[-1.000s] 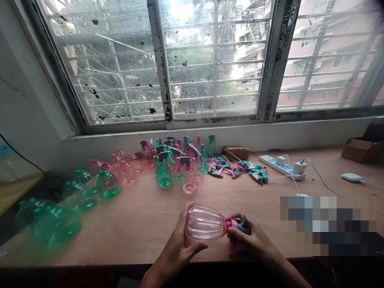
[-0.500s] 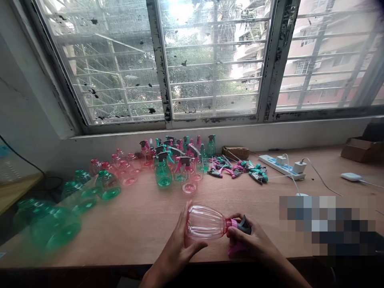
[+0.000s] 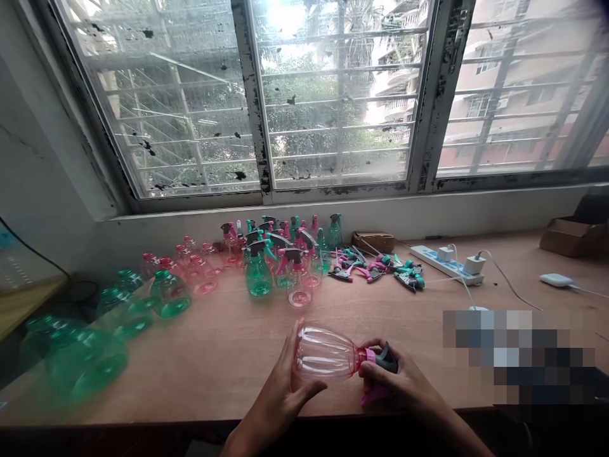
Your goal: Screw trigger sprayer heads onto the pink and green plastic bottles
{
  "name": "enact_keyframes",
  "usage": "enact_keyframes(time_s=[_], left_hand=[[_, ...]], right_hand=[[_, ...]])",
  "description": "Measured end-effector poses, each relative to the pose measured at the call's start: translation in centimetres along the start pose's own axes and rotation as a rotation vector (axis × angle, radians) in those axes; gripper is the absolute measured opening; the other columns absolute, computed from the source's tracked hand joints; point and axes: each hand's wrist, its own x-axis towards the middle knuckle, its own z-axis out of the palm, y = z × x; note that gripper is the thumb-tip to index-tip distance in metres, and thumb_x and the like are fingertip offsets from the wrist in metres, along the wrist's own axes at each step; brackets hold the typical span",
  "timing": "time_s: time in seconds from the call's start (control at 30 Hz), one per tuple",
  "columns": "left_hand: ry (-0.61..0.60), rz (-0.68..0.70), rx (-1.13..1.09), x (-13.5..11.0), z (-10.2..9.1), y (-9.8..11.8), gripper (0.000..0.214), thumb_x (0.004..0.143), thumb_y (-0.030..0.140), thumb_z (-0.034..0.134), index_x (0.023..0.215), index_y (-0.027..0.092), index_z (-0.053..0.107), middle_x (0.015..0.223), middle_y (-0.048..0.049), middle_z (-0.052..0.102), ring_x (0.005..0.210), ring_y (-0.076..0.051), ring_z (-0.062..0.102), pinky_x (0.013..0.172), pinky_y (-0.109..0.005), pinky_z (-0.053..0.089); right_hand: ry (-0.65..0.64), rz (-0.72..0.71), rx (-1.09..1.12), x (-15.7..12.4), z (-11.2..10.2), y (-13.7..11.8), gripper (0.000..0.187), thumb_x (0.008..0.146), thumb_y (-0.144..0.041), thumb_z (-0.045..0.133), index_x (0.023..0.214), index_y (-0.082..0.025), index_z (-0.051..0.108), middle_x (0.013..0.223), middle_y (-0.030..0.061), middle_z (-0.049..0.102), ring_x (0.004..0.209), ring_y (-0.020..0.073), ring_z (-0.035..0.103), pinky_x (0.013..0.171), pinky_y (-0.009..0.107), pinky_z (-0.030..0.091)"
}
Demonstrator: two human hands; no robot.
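Observation:
A clear pink spray bottle [image 3: 326,353] lies sideways above the near edge of the wooden table [image 3: 228,343]. My left hand [image 3: 285,393] is wrapped round its wide base, thumb across the front. My right hand [image 3: 397,381] is closed on the grey-and-pink trigger head [image 3: 384,360] fitted at the bottle's neck.
Finished pink and green spray bottles [image 3: 276,260] stand in a cluster under the window. Empty green bottles [image 3: 90,352] and pink bottles [image 3: 190,263] lie at the left. Loose trigger heads [image 3: 380,266], a power strip [image 3: 447,261] with chargers and a cardboard box [image 3: 573,236] sit at the right.
The bottle and both hands stay in the same place; my left thumb has shifted slightly along the bottle's side.

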Motion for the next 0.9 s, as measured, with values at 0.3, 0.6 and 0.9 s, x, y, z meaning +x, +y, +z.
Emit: enact_keyframes(time_s=[0.3,0.6,0.9], left_hand=[[0.019,0.046,0.053,-0.2,0.2,-0.1,0.097,0.088,0.04,0.071,0.157,0.037,0.003,0.168,-0.0046,0.013,0.153,-0.03,0.013,0.124,-0.049,0.013],[0.065,0.011,0.032,0.0,0.3,-0.1,0.089,0.088,0.036,0.071,0.156,0.041,0.014,0.166,-0.0009,0.022,0.151,-0.029,0.022,0.124,-0.048,0.018],[0.048,-0.011,0.002,0.0,0.1,0.5,0.093,0.086,0.042,0.072,0.158,0.027,0.016,0.164,-0.0104,0.027,0.151,-0.033,0.023,0.124,-0.049,0.017]], right_hand=[[-0.007,-0.007,0.056,0.2,-0.2,0.4,0.035,0.083,-0.041,0.079,0.1,-0.016,0.061,0.068,0.0003,0.074,0.058,0.016,0.068,0.056,0.026,0.053],[0.031,0.008,0.032,-0.1,0.2,-0.4,0.036,0.082,-0.043,0.079,0.099,-0.016,0.061,0.068,0.0007,0.074,0.057,0.0165,0.068,0.055,0.026,0.053],[-0.004,0.025,-0.039,-0.2,0.3,-0.6,0.04,0.081,-0.043,0.079,0.104,-0.017,0.059,0.064,0.0007,0.074,0.056,0.0183,0.069,0.055,0.028,0.054]])
